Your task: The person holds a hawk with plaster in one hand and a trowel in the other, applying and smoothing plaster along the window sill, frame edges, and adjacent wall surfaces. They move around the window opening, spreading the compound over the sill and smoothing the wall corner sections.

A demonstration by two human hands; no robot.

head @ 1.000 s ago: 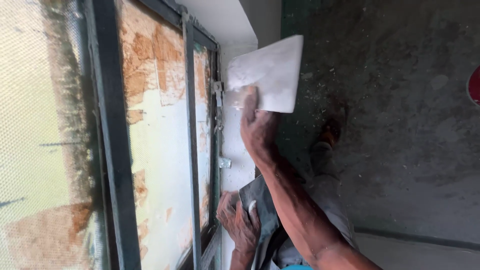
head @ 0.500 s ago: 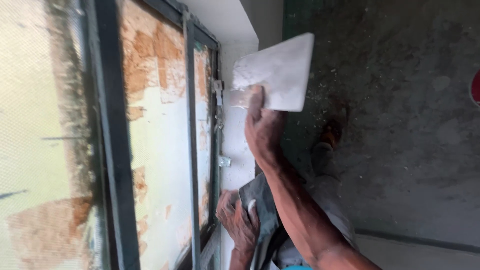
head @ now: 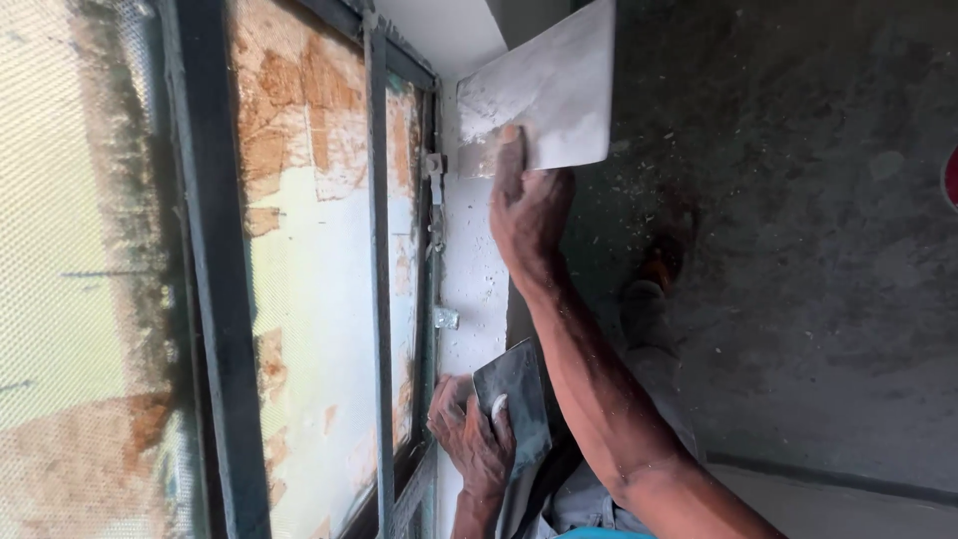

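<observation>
My right hand (head: 527,215) grips a wide, pale plastering blade (head: 544,95) smeared with white filler. Its edge is pressed on the narrow white wall strip (head: 469,269) beside the window. My left hand (head: 469,439) is lower in the picture, against the same strip, and holds a smaller dark flat blade (head: 514,394) with a dab of white filler on it. My right forearm crosses above the left hand.
A dark metal window frame (head: 377,250) with stained, patchy panes fills the left side. A small metal latch (head: 446,317) sticks out of the white strip. A grey concrete floor (head: 798,250) with white specks lies on the right, my foot (head: 654,274) on it. A red object (head: 951,178) shows at the right edge.
My right hand has slid the wide blade further up the picture along the white strip. My left hand and the dark blade have stayed put.
</observation>
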